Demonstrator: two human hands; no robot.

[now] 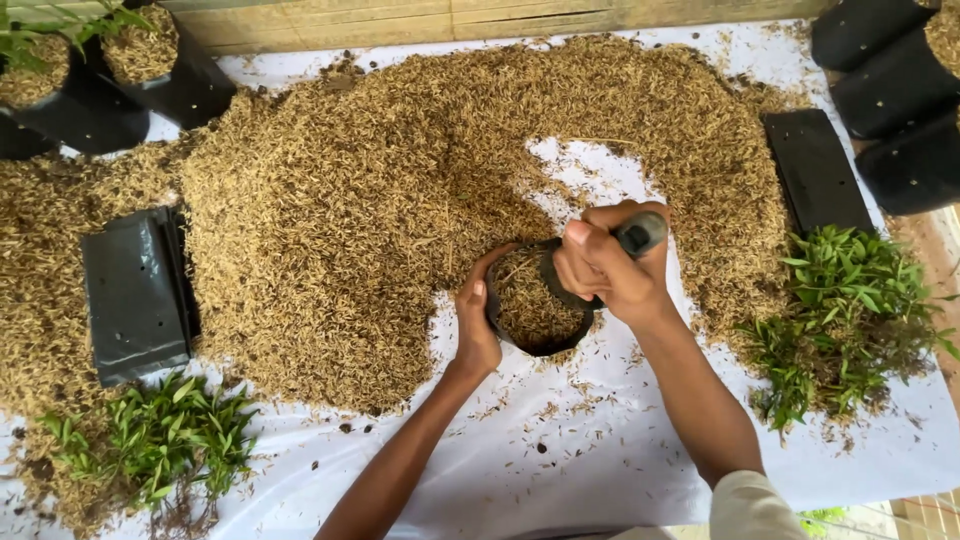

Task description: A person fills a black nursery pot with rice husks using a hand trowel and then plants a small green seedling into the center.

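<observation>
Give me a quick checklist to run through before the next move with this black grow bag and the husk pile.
1. Left hand steadying the black grow bag by its rim: ok.
2. Bag mouth open and facing up: ok.
3. Bag partly filled with husk: ok; the depth cannot be judged.
4. Right hand gripping a dark-handled tool above the bag: ok; its working end is hidden.
5. Husk pile right beside the bag: ok.
6. Seedlings lying on the white sheet to the right: ok.
</observation>
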